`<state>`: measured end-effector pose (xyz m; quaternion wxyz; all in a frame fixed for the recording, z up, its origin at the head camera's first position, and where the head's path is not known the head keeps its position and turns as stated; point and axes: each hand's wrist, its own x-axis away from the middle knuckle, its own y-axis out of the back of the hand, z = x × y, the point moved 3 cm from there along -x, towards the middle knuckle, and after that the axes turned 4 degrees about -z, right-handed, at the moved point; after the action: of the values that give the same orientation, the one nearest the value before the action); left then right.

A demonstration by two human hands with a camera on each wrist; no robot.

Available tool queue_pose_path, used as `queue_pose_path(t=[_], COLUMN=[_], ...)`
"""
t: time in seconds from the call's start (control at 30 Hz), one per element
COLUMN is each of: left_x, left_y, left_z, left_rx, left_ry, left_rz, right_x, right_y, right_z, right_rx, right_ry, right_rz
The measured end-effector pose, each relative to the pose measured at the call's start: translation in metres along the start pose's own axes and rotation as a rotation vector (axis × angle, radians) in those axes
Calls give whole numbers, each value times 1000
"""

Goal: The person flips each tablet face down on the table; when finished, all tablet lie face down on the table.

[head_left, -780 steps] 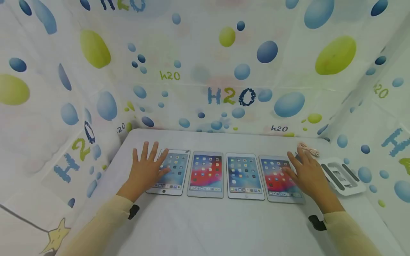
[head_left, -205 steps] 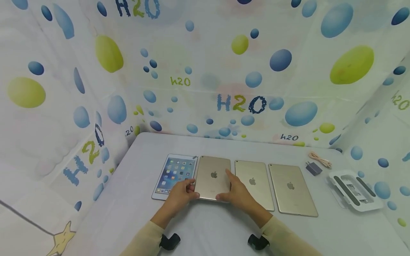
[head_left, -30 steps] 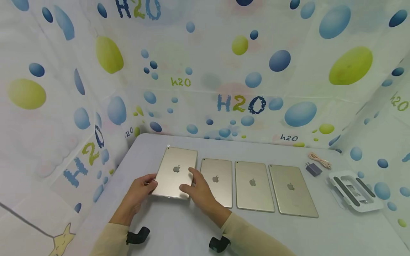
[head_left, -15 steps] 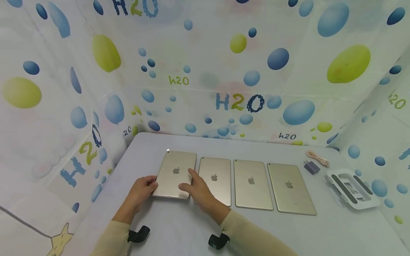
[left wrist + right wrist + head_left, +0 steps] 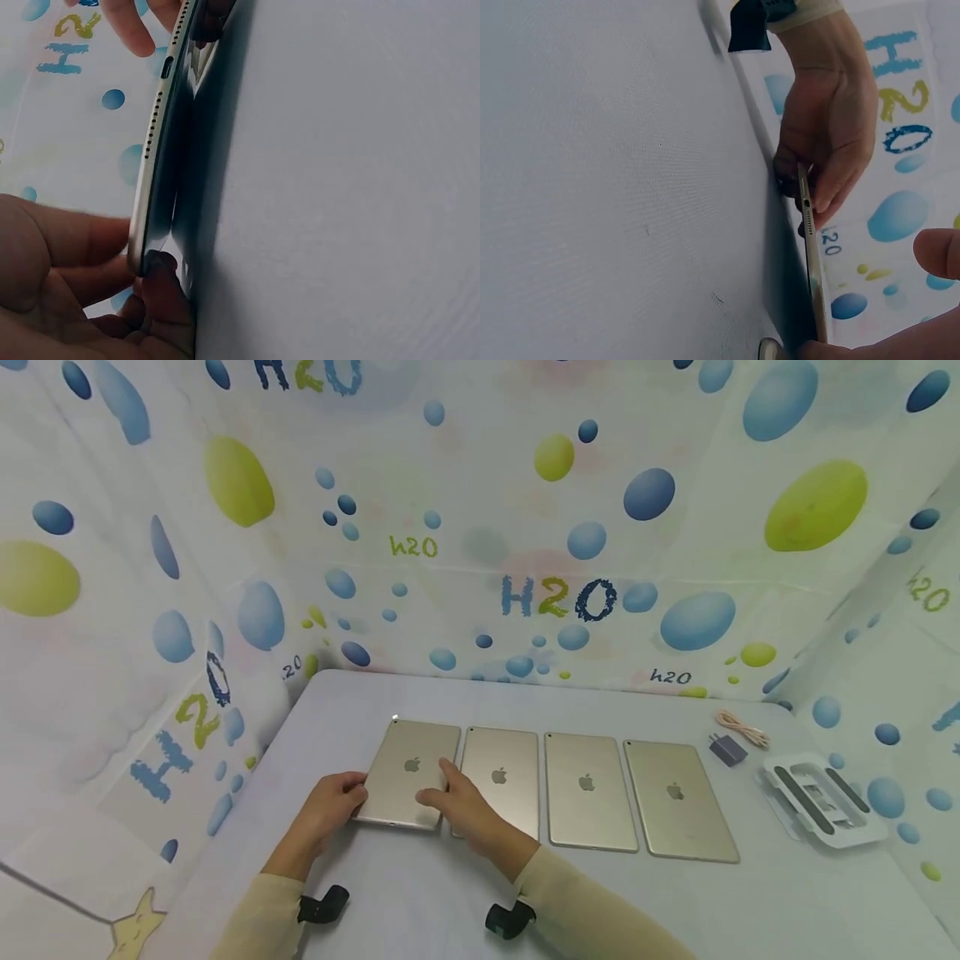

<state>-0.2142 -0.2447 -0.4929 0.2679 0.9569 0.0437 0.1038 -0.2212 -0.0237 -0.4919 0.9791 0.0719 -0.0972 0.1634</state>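
Observation:
A gold tablet point(image 5: 397, 789), back side up with an apple logo, is at the left end of a row in the head view. My left hand point(image 5: 324, 814) pinches its lower left edge, thumb above and fingertips below. My right hand point(image 5: 480, 818) holds its right edge, fingers partly under it. In the left wrist view the tablet point(image 5: 154, 165) hovers just above the white cloth, its screen side down and hidden. The right wrist view shows its thin edge point(image 5: 814, 262) with a port. Right beside it lies a second gold tablet point(image 5: 504, 747), partly covered by my right hand.
Two more gold tablets point(image 5: 588, 810) point(image 5: 678, 814) lie back side up to the right. Beyond them are a dark charger plug point(image 5: 727, 749), a coiled pinkish cable point(image 5: 742, 730) and a white tray point(image 5: 825, 797) with dark strips. Patterned curtains point(image 5: 480, 527) enclose the table's back and sides.
Tablets that showed lit screens earlier now lie back side up. Over the last second, both hands lower the leftmost one toward the cloth, its far edge dropping.

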Motion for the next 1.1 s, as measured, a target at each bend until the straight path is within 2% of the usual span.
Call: queue_pose_path(t=[0.13, 0.4, 0.5, 1.1], left_x=[1, -1, -1, -3], left_y=[0, -2, -3, -11], left_z=[-1, -4, -3, -1], left_rx=[-72, -311, -329, -302], left_ry=[16, -44, -51, -74], left_rz=[-11, -69, -80, -68], right_x=[1, 2, 1, 0], right_y=[-1, -4, -4, 2], right_z=[1, 1, 0, -2], right_rx=[2, -14, -5, -7], right_ry=[1, 11, 17, 30], right_rz=[11, 10, 10, -2])
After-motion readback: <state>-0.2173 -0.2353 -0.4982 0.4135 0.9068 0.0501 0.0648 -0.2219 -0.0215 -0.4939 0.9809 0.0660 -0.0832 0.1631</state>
